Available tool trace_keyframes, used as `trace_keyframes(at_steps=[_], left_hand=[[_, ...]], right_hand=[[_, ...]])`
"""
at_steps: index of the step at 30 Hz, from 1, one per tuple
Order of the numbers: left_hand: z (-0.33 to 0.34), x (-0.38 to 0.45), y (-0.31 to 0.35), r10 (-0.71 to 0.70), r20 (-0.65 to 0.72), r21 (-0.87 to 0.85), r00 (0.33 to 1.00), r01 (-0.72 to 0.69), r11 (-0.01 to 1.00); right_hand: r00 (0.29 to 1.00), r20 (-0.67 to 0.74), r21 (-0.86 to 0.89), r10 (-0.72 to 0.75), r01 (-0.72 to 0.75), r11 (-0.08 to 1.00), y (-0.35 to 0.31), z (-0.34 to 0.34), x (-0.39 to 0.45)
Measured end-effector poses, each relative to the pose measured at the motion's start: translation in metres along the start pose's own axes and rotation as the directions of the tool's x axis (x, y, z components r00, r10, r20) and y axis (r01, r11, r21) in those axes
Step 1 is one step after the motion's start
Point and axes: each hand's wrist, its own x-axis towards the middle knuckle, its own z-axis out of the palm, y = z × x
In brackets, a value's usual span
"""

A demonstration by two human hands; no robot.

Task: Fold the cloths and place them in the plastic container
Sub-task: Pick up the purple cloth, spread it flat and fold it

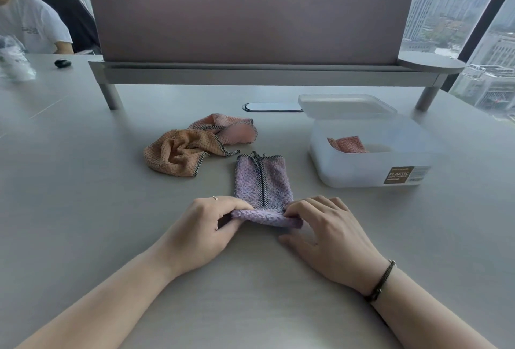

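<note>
A purple cloth (262,178) lies on the table as a narrow strip folded lengthwise, its dark hems meeting down the middle. My left hand (206,226) pinches its near left corner and my right hand (323,226) pinches its near right corner, with the near end lifted and rolled over. An orange cloth (178,153) and a pink cloth (231,128) lie crumpled behind it to the left. The clear plastic container (370,170) stands open at the right with a folded pink cloth (348,144) inside.
The container's lid (345,105) leans on its far rim. A desk divider (250,22) on a raised shelf spans the back. A cable slot (271,107) lies under it. Another person sits at the far left, near a plastic bag (14,61) and a small dark object (63,63).
</note>
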Motion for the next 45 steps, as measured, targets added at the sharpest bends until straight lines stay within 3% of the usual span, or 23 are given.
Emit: trace_keyframes(at_steps=[7,15,20,27,32,37,42,45], left_hand=[[0.001,0.0,0.0,-0.047,0.027,-0.102,0.999,0.05,0.994],[0.002,0.0,-0.002,-0.08,-0.007,-0.12,0.997,0.078,0.99],[0.003,0.0,-0.005,-0.12,-0.037,-0.057,0.992,0.118,0.991],[0.008,0.003,-0.004,-0.252,-0.071,-0.1,0.965,0.245,0.964],[0.013,0.009,-0.004,-0.314,-0.086,-0.061,0.945,0.31,0.949],[0.016,0.013,-0.003,-0.307,-0.11,0.109,0.945,0.319,0.942],[0.013,0.01,-0.002,-0.161,-0.169,0.22,0.973,0.196,0.956],[0.011,0.008,-0.007,0.003,-0.008,0.246,1.0,-0.001,0.969]], right_hand=[[0.999,-0.05,-0.017,0.022,-0.023,1.0,0.004,0.004,-0.001],[0.989,-0.125,0.142,0.073,-0.055,0.988,0.003,0.003,0.001],[0.99,-0.098,0.211,0.103,-0.081,0.974,0.003,0.003,0.003],[0.951,-0.034,0.395,0.307,-0.269,0.879,0.005,0.007,0.018],[0.928,0.012,0.394,0.372,-0.347,0.851,0.008,0.009,0.024],[0.92,0.094,0.285,0.38,-0.39,0.875,0.01,0.01,0.035],[0.93,0.067,0.233,0.361,-0.366,0.901,0.006,0.012,0.029],[0.953,0.012,0.239,0.303,-0.297,0.924,0.006,0.013,0.022]])
